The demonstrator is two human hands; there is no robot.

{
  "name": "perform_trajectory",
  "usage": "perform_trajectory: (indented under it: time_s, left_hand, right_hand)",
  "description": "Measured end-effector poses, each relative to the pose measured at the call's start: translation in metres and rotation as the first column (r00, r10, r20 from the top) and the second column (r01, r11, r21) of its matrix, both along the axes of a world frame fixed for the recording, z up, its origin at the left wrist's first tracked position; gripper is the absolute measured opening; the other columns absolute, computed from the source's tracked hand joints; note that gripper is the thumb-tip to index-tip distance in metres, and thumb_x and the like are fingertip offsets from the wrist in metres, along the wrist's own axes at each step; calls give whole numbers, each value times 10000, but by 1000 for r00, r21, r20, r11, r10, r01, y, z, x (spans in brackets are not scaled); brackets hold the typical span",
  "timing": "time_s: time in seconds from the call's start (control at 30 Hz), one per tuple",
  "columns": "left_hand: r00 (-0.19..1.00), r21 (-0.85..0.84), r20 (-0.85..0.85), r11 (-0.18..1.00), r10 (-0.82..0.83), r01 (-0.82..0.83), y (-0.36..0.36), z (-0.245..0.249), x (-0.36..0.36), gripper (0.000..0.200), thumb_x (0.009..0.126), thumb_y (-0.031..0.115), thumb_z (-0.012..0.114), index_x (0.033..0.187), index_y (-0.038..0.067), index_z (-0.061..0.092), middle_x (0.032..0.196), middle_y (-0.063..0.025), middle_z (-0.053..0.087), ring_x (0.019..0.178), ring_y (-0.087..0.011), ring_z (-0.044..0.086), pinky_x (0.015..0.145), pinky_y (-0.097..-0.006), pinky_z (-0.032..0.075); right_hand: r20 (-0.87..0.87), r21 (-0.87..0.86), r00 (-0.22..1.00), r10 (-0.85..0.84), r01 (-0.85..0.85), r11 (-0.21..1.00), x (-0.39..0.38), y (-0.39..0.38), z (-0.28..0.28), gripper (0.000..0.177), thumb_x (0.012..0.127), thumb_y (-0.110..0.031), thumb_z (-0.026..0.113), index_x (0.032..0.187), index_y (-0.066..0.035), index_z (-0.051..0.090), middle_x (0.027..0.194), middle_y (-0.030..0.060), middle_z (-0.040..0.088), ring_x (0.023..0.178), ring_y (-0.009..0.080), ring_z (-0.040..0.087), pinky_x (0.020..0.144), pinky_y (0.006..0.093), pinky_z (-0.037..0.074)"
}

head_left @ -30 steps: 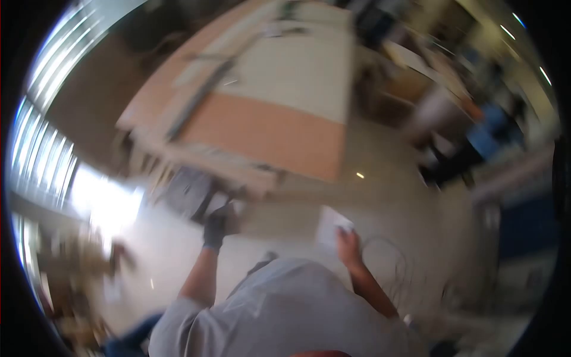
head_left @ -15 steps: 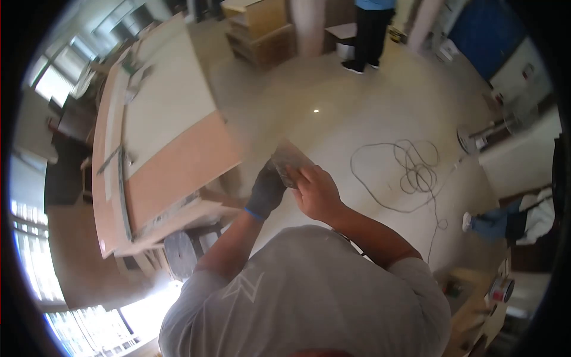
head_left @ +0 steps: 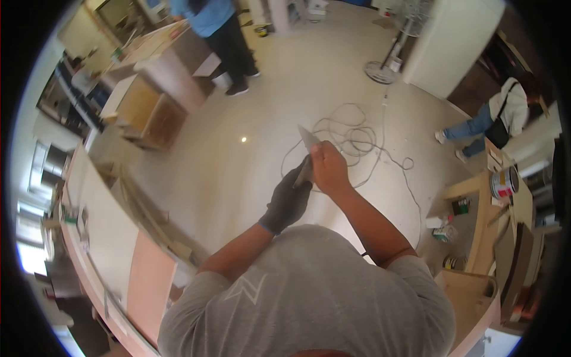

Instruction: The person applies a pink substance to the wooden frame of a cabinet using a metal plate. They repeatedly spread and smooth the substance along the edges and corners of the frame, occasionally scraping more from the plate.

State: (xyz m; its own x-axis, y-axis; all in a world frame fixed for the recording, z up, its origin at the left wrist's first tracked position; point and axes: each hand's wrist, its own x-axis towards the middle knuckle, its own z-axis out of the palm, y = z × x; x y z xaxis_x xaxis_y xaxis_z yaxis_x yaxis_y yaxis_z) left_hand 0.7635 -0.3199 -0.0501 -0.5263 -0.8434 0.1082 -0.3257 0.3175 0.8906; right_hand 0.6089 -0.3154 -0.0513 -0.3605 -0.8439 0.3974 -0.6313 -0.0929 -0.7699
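Note:
A thin, flat greyish piece [head_left: 308,138] is held up in front of my chest, its pointed light corner facing away from me; its exact kind cannot be told. My right hand [head_left: 329,166], bare, is closed on its upper part with the thumb pressed along it. Lower down, my left hand [head_left: 288,199] in a dark grey glove with a blue cuff closes around the near end. Fingers and palm hide much of the piece.
A looped cable [head_left: 357,140] lies on the floor ahead. At left stands a long board-topped workbench [head_left: 151,271]; at right, a wooden frame [head_left: 476,202] bears a paint can [head_left: 504,181]. A standing fan [head_left: 380,71] and two people, one in blue [head_left: 214,21], one in white [head_left: 508,107], are further off.
The view has swung right, so the workbench sits lower left and the wooden frame shows more fully. The flat piece has turned from its broad mottled face to a narrower, edge-on view, still in both hands.

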Motion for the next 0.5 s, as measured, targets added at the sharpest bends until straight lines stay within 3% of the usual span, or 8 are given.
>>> perform_trajectory:
  time_s: [0.03,0.13,0.23,0.3,0.37,0.4,0.47,0.5]
  left_hand:
    - [999,4,-33,1000,-13,13,-5,9,-16,344,958,78,633,1289,5,573,1144,-92,675,1055,-169,632,929,-320,512]
    - [989,117,-136,991,-51,67,-61,-37,-51,445,996,212,548,1407,43,509,1163,-175,663,1029,-315,648,901,-378,515]
    - [953,144,-302,988,-18,64,-105,-34,-97,445,985,196,584,1402,52,528,1164,-150,675,1020,-286,659,887,-365,523]
    - [947,-52,-243,977,-211,205,-116,-29,-130,379,984,138,602,1346,32,562,1165,-134,681,1042,-260,659,906,-358,519]
    - [960,-120,-85,959,-266,255,-103,-1,-157,374,985,155,604,1342,44,580,1181,-176,676,1075,-334,657,922,-392,514]
    - [920,-164,-66,914,-386,371,-100,4,-160,381,985,167,603,1347,49,580,1182,-190,672,1085,-353,654,922,-401,514]
    - [773,-116,-9,769,-634,629,-106,15,-170,473,999,163,493,1466,88,488,1317,-195,610,1195,-370,599,1005,-426,476]
    - [783,-113,5,778,-622,618,-117,16,-181,468,997,168,490,1457,86,496,1320,-197,608,1197,-372,599,1010,-432,472]
  right_hand:
    - [82,23,995,-61,59,998,-23,-4,-2,356,1053,-288,449,945,11,608,856,210,601,812,414,589,708,474,464]
    - [330,-45,917,-224,252,967,-77,-5,-1,399,1067,-326,429,928,14,583,866,233,606,817,432,590,715,467,456]
    - [279,-116,892,-355,398,910,-95,-8,-10,421,1072,-346,419,919,15,570,862,241,595,799,427,586,712,456,452]
    - [123,-209,922,-367,386,899,-94,-14,-6,386,1070,-319,418,969,22,568,847,247,580,800,437,575,718,470,454]
    - [218,76,894,-391,383,920,-97,-18,2,385,1077,-285,388,1012,42,581,940,214,609,848,386,561,780,404,462]
    - [77,-137,853,-516,522,842,-110,-28,-12,418,1083,-345,401,943,19,552,852,168,590,770,298,538,733,384,445]
    - [309,-23,723,-618,655,755,-159,-24,-16,473,1089,-381,397,922,24,576,781,145,568,738,269,538,709,399,450]
    - [421,47,628,-654,705,707,-178,-21,-19,501,1092,-399,395,911,26,589,745,134,557,722,254,539,698,407,452]
